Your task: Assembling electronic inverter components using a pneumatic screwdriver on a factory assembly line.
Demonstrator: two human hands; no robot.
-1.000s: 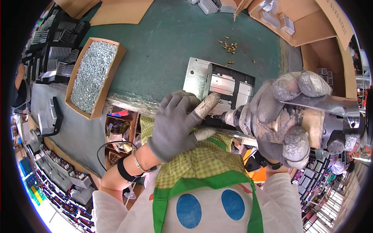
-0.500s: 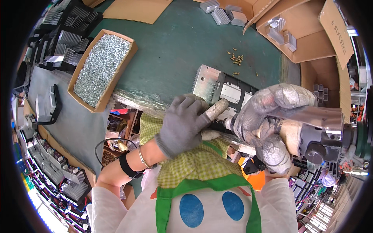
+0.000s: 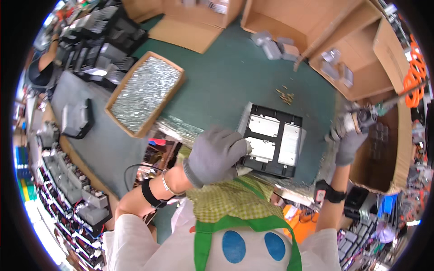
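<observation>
Lying on the green desk (image 3: 212, 86) is a black frame (image 3: 277, 145), with silver plates (image 3: 289, 143) set in it. At the left side of the frame, the person's left hand (image 3: 215, 154), in a grey glove, pinches the near-left corner between index finger and thumb. To the right of the frame, and apart from it, the right hand (image 3: 348, 141) is closed around a driver (image 3: 365, 118); this part is blurred, so the position of each finger cannot be told. Farther to the right of the frame there is an orange coiled hose (image 3: 412, 86). Beyond the frame lie brass screws (image 3: 286, 96), and behind them some silver blocks (image 3: 273, 49). Well to the left of the frame stands a carton (image 3: 175, 86), filled with small silver parts (image 3: 145, 94).
</observation>
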